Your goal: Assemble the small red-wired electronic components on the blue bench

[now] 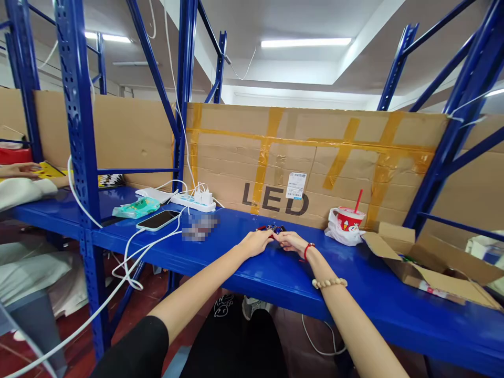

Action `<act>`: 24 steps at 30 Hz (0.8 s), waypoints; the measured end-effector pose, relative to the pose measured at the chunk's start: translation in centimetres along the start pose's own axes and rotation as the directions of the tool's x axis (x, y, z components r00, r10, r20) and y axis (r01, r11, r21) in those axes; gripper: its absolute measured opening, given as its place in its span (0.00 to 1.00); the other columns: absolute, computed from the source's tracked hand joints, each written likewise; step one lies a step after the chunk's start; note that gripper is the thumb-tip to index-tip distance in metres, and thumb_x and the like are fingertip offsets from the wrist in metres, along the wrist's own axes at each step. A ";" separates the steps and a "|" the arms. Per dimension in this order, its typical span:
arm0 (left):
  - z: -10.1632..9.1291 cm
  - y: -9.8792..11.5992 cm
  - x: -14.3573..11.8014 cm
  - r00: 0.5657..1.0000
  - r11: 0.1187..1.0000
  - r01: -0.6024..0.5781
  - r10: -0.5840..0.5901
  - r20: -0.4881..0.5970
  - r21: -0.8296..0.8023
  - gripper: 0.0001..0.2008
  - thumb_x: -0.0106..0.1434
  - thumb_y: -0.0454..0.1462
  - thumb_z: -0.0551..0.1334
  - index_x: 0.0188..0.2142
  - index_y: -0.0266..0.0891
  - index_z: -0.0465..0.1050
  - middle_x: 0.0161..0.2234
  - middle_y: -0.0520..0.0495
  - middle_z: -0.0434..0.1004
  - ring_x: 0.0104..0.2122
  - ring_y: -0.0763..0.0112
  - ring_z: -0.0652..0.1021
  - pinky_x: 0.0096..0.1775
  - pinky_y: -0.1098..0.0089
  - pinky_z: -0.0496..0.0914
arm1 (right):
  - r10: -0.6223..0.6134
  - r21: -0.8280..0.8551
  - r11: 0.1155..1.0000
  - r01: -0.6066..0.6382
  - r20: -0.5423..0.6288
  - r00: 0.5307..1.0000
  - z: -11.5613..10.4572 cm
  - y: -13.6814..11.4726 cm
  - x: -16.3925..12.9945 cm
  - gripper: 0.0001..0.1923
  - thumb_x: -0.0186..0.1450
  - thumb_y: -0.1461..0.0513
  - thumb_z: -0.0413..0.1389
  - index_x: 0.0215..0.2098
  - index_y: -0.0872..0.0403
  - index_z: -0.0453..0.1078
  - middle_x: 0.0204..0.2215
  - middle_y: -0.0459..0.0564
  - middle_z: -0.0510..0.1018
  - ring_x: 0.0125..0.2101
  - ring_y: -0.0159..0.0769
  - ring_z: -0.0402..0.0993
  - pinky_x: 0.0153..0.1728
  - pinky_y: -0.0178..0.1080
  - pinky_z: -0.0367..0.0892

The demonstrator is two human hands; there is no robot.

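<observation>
My left hand [256, 243] and my right hand [292, 241] meet over the blue tabletop, their fingertips close together. Both are closed around a small shiny object [274, 228] with dark blue and red parts. My fingers cover much of it, and it is too small to tell its kind. A red cord and a beaded bracelet circle my right wrist and forearm.
Left on the blue table [236, 273] lie a phone [158, 220], a tissue pack [136, 208] and a power strip [195, 202] with trailing cables. A red cup [349, 219] in a plastic bag and an open carton [433, 273] stand right. Far left, another person's hand [19, 170] shows.
</observation>
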State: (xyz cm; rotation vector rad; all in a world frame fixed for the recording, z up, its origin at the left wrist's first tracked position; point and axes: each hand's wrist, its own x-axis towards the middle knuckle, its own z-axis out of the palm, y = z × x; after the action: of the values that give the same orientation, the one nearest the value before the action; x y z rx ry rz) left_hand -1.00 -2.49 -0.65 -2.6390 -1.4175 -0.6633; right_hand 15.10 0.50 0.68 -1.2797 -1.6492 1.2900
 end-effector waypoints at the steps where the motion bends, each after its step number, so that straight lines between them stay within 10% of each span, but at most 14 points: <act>1: 0.0 0.0 0.0 1.000 1.000 0.010 -0.010 -0.006 -0.001 0.13 0.65 0.38 0.46 0.46 0.42 0.62 0.43 0.45 0.72 0.43 0.61 0.73 0.41 0.65 0.67 | 0.002 -0.002 1.000 -0.002 -0.004 1.000 0.1 0.0 0.0 0.20 0.37 0.54 0.66 0.18 0.56 0.62 0.16 0.41 0.64 0.20 0.24 0.60 0.21 0.28 0.57; 24: 0.5 -0.9 -1.6 0.991 0.930 0.118 -0.131 -0.014 -0.348 0.14 0.64 0.40 0.46 0.46 0.43 0.62 0.43 0.48 0.72 0.42 0.66 0.72 0.44 0.68 0.65 | -0.410 -0.120 0.904 0.410 0.021 0.912 0.5 1.0 1.0 0.18 0.43 0.53 0.63 0.26 0.57 0.73 0.22 0.45 0.71 0.16 0.22 0.59 0.16 0.31 0.57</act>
State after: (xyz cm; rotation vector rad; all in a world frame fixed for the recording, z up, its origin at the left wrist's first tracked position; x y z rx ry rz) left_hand -2.32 -3.08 -1.93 -2.7849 -1.5990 -1.0619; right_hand 14.60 1.31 -0.44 -0.9287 -1.8933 0.9403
